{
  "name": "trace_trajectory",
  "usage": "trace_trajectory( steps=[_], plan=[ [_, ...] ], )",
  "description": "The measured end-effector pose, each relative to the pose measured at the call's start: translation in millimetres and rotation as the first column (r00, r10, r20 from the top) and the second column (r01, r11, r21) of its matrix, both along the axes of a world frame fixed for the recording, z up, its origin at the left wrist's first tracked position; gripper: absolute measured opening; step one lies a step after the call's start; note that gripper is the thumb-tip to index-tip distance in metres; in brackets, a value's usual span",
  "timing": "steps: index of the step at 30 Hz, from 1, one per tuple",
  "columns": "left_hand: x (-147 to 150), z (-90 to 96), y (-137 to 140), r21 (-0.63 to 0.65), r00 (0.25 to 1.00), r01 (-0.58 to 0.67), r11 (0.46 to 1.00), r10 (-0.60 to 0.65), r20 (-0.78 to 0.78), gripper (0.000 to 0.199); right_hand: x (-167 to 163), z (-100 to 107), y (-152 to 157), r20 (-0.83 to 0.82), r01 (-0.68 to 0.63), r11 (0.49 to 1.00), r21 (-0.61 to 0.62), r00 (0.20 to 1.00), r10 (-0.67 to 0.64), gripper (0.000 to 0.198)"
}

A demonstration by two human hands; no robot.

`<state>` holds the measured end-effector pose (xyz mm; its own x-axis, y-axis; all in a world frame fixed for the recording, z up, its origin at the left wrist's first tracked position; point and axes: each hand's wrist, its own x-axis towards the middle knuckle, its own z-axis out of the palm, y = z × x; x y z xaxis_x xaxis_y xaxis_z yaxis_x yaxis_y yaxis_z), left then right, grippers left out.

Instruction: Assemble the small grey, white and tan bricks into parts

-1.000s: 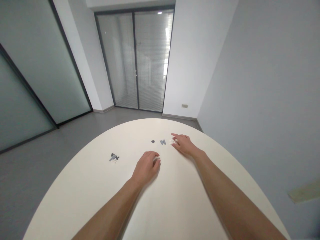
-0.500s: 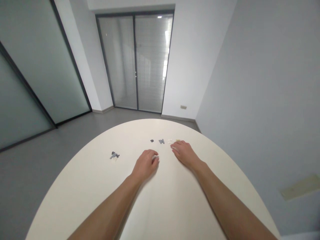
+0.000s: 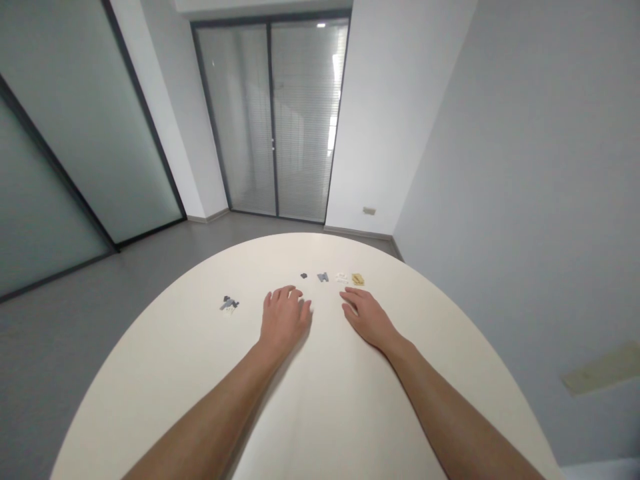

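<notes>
My left hand (image 3: pixel 285 319) rests palm down on the white round table (image 3: pixel 330 400), fingers apart and holding nothing. Opposite it, my right hand (image 3: pixel 369 319) lies with fingers stretched out, just on the near side of a cluster of small yellow pieces (image 3: pixel 358 279). Left of the yellow ones is a group of white pieces (image 3: pixel 341 278), hard to make out against the tabletop. Grey-blue pieces (image 3: pixel 323 277) and a small dark piece or clump (image 3: pixel 303 275) continue that row. A mixed pile of grey, dark and white pieces (image 3: pixel 229 304) sits left of my left hand.
The table's curved far edge (image 3: pixel 300 234) faces a glass door with blinds (image 3: pixel 300 120). Frosted glass panels (image 3: pixel 75 120) stand on the left. A plain wall (image 3: pixel 525 200) runs along the right side.
My left hand has moved slightly left and its fingers have spread. My right hand has drawn back a little, uncovering the yellow pieces.
</notes>
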<state>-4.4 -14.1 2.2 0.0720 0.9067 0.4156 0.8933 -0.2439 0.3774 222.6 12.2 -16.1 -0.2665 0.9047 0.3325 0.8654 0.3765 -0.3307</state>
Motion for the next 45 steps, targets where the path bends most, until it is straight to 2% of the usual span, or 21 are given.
trace_trajectory(
  steps=[3, 7, 12, 14, 19, 25, 27, 29, 31, 33, 35, 37, 39, 42, 45],
  plan=[
    [-3, 4.1, -3, -0.001, 0.983, -0.165, 0.986, 0.164, -0.082, 0.04, -1, 0, 2, 0.0, 0.011, 1.0, -0.003, 1.0, -0.011, 0.037],
    [-9, 8.0, -7, -0.107, 0.947, -0.289, 0.951, 0.267, -0.18, 0.052, -1, -2, 4, -0.007, 0.02, 1.0, 0.009, 1.0, -0.02, 0.036],
    [-14, 12.0, -9, -0.299, 0.911, -0.388, 0.872, 0.313, -0.27, 0.068, 0, -5, 5, -0.021, 0.001, 0.999, 0.034, 1.0, 0.0, 0.036],
    [-16, 13.8, -9, -0.336, 0.898, -0.412, 0.847, 0.315, -0.307, 0.071, 0, -6, 5, -0.026, -0.002, 0.999, 0.043, 1.0, 0.003, 0.036],
    [-13, 18.1, -11, -0.318, 0.883, -0.413, 0.854, 0.289, -0.37, 0.071, 0, -7, 4, -0.038, -0.007, 0.998, 0.063, 0.999, 0.009, 0.035],
    [7, 9.4, -16, -0.227, 0.92, -0.287, 0.931, 0.202, -0.334, 0.068, 1, -8, 6, -0.049, 0.0, 0.999, 0.051, 0.999, 0.003, 0.035],
    [14, 3.6, -17, -0.185, 0.947, -0.186, 0.965, 0.125, -0.297, 0.065, 2, -9, 7, -0.057, -0.004, 0.998, 0.056, 0.998, 0.008, 0.035],
    [18, -1.5, -17, -0.122, 0.969, -0.029, 0.992, -0.002, -0.247, 0.06, 2, -10, 8, -0.062, -0.012, 0.998, 0.067, 0.998, 0.016, 0.035],
    [18, -4.6, -15, -0.065, 0.971, 0.152, 0.986, -0.161, -0.178, 0.054, 2, -10, 8, -0.059, -0.017, 0.997, 0.077, 0.998, 0.021, 0.034],
    [15, -5.3, -12, -0.029, 0.941, 0.322, 0.946, -0.323, -0.101, 0.047, 2, -9, 7, -0.052, -0.019, 0.996, 0.083, 0.998, 0.023, 0.034],
    [10, -4.6, -8, 0.004, 0.901, 0.433, 0.901, -0.433, -0.03, 0.041, 1, -8, 6, -0.042, -0.02, 0.996, 0.085, 0.999, 0.024, 0.034],
    [5, -4.1, -5, 0.051, 0.879, 0.474, 0.879, -0.476, 0.026, 0.038, 1, -8, 6, -0.036, -0.019, 0.996, 0.089, 0.999, 0.023, 0.034],
    [0, -4.8, -1, 0.089, 0.881, 0.464, 0.881, -0.47, 0.059, 0.037, 1, -8, 6, -0.032, -0.018, 0.996, 0.089, 0.999, 0.021, 0.034],
    [-6, -7.8, 5, 0.08, 0.93, 0.349, 0.934, -0.355, 0.091, 0.037, 0, -9, 5, -0.029, -0.003, 0.997, 0.082, 1.0, 0.005, 0.033],
    [-8, -10.3, 8, 0.025, 0.953, 0.293, 0.956, -0.294, 0.07, 0.033, -6, -6, 1, -0.019, -0.002, 0.996, 0.088, 1.0, 0.003, 0.033]
  ],
)
